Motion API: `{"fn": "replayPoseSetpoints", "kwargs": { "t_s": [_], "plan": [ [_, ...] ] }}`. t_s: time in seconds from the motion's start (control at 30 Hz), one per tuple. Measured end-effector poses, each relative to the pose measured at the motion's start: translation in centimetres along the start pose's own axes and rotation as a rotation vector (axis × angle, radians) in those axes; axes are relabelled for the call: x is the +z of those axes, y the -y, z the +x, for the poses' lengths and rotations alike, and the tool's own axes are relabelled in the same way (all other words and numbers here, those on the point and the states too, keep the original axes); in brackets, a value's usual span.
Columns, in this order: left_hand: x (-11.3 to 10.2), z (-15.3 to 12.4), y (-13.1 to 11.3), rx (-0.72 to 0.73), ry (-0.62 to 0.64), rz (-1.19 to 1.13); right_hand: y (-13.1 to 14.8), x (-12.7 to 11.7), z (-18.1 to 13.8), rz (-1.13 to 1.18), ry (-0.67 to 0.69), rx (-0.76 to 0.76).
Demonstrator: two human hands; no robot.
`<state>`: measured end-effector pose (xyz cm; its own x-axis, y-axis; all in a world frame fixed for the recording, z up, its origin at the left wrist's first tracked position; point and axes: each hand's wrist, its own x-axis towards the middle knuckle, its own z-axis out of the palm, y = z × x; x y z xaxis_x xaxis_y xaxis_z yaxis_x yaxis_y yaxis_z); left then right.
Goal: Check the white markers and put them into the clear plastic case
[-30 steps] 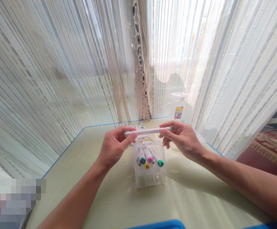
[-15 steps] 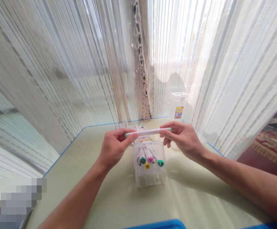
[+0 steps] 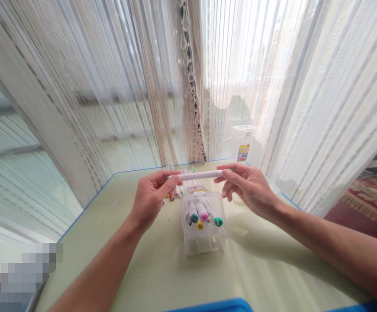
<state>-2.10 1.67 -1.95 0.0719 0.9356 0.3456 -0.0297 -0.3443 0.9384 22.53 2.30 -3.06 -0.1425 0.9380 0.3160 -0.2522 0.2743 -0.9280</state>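
Observation:
A white marker (image 3: 198, 175) with green ends is held level above the table. My left hand (image 3: 152, 195) pinches its left end between thumb and fingers. At the other end, my right hand (image 3: 243, 184) grips it the same way. Just below and nearer to me stands a clear plastic case (image 3: 204, 247), with several markers lying in it, their green, pink and yellow ends facing me. Behind the held marker, more white markers (image 3: 188, 170) lie on the table, partly hidden by my left hand and the marker.
A clear plastic box (image 3: 243, 136) with a yellow label stands at the back right. The pale green table (image 3: 139, 277) has a blue edge, and string curtains (image 3: 117, 78) hang behind it. Blue objects (image 3: 217, 305) show at the bottom edge.
The marker has shifted slightly left and up and is now closer to level. My left hand has moved a little left, uncovering more of the markers behind it.

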Motion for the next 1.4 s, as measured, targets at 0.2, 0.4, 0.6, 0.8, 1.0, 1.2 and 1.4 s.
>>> {"fn": "replayPoseSetpoints", "kwargs": {
  "t_s": [0.2, 0.4, 0.6, 0.8, 1.0, 1.2, 1.4],
  "plan": [
    [-0.2, 0.0, 0.0, -0.036, 0.004, -0.062, 0.3, 0.1, -0.1, 0.037, 0.012, 0.002],
    [-0.1, 0.0, -0.2, -0.062, -0.008, -0.139, 0.5, 0.2, -0.2, 0.057, -0.003, 0.029],
    [-0.1, 0.0, -0.1, -0.064, 0.001, -0.180, 0.5, 0.2, 0.0, 0.083, -0.018, 0.044],
    [-0.1, 0.0, 0.2, -0.008, -0.005, -0.087, 0.2, 0.1, 0.0, 0.082, -0.019, 0.040],
    [0.5, -0.2, -0.4, 0.023, -0.027, 0.018, -0.1, -0.1, -0.2, 0.025, -0.025, 0.006],
    [0.7, -0.2, -0.1, -0.006, -0.007, 0.023, -0.5, -0.3, -0.2, -0.051, -0.034, -0.005],
    [0.7, -0.1, 0.8, 0.011, 0.006, 0.021, -0.2, 0.4, -0.7, -0.135, -0.036, -0.029]
  ]
}}
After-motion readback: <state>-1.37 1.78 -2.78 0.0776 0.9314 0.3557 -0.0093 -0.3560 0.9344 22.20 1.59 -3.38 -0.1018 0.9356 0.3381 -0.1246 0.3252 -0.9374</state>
